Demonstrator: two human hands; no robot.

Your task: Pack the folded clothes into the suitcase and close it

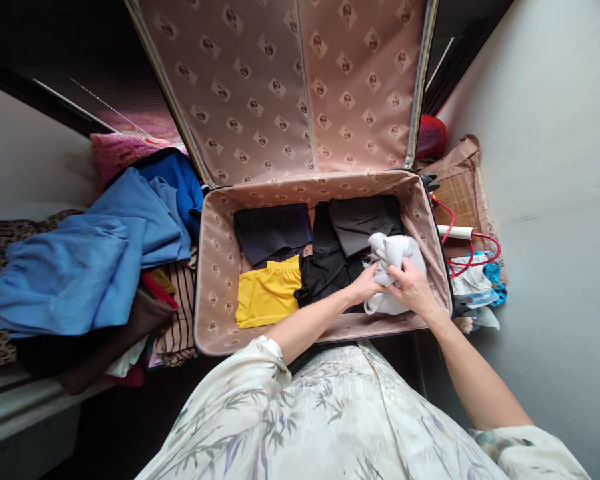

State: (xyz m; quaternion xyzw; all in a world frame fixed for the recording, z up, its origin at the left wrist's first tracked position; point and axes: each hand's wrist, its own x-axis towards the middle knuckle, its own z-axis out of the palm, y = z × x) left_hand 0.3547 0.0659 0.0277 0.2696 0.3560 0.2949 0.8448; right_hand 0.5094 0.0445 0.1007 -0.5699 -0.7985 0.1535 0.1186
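Left hand (366, 285) | right hand (411, 285) | both clamped on white garment (396, 255) | inside suitcase (215, 267)

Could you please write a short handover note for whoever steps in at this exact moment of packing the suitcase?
Left hand and right hand both grip the white garment at the right end of the open suitcase.
Already inside: yellow garment front left, dark folded piece behind it, black clothes in the middle.
Left: white garment not yet laid flat; blue clothes are piled outside, left of the case.
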